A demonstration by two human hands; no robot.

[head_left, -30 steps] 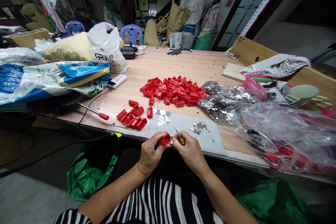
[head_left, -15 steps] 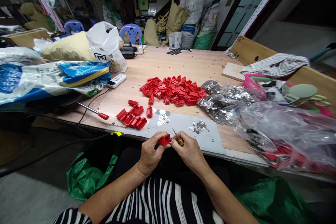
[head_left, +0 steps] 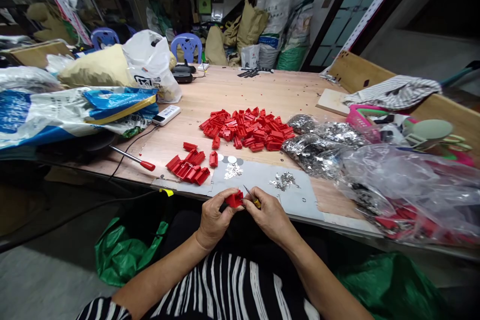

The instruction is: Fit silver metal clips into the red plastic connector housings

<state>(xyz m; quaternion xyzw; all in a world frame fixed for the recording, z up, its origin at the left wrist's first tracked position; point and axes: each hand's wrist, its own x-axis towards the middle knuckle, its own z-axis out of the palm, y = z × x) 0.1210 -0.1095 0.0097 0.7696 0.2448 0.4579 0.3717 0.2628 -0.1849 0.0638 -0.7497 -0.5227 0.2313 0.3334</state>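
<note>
Watching remotely, I see the left hand pinching a red block by the table's near edge, the right hand gripping a pick. It seems close fitting work; a steady left pinch is called for next.

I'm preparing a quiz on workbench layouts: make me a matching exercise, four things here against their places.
1. Yellow-handled tool
2. Red piece
3. Loose silvery parts
4. Grey-striped cloth

A. On the grey sheet
B. Beyond the pink basket
C. In the right hand
D. Gripped by the left hand

Pairs: 1-C, 2-D, 3-A, 4-B
</note>
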